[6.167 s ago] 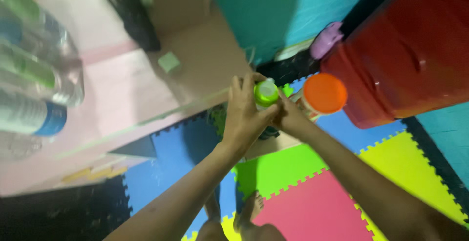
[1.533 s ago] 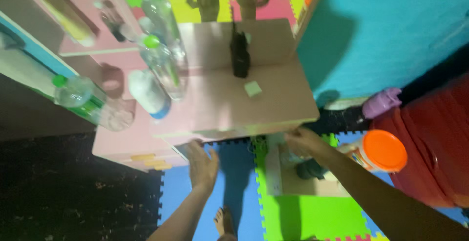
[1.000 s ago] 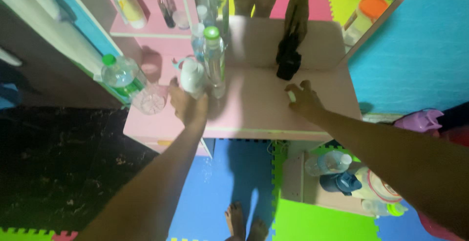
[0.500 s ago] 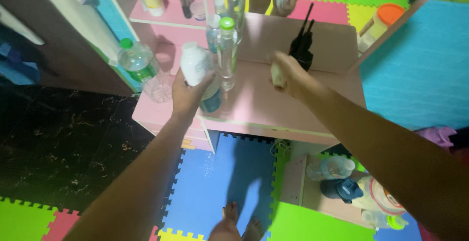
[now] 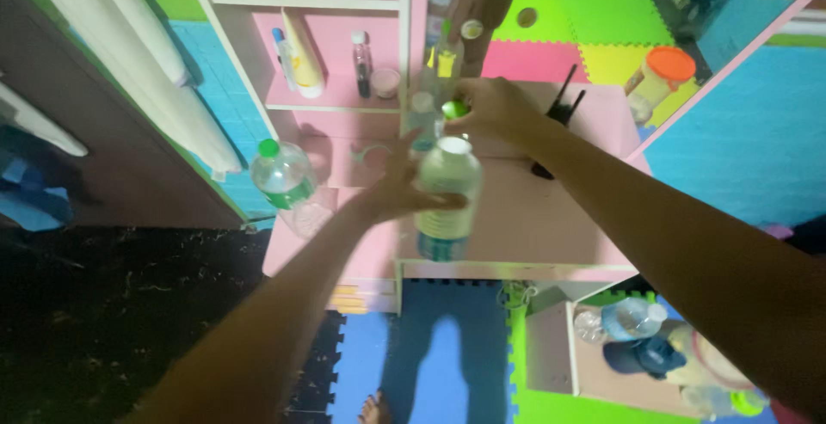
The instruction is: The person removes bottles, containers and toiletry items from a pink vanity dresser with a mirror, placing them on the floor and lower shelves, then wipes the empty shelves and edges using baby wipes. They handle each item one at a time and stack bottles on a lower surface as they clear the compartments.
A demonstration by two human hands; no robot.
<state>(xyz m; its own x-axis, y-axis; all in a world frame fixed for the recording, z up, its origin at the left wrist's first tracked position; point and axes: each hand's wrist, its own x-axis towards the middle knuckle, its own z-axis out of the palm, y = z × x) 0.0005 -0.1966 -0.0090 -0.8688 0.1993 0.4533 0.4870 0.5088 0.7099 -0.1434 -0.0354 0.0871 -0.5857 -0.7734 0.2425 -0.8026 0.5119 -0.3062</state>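
My left hand (image 5: 397,190) is wrapped around a clear plastic bottle with a white cap (image 5: 447,196), held up over the front of the pink desk (image 5: 551,226). My right hand (image 5: 497,110) reaches further back, and its fingers close over the green cap of a second clear bottle (image 5: 454,111) standing by the mirror. That bottle's body is mostly hidden behind the bottle in my left hand. The mirror behind repeats a hand and the bottle tops.
A round bottle with a green cap and green label (image 5: 282,176) stands at the desk's left end. A black handheld radio (image 5: 557,116) lies on the desk. Pink shelves (image 5: 335,101) hold tubes and small bottles. A lower cubby (image 5: 632,338) holds bottles and a dark cap. Foam mats cover the floor.
My left hand has brought the white-capped bottle up and nearer to me. My right hand has shifted left onto the green cap. The view has tilted up toward the shelves.
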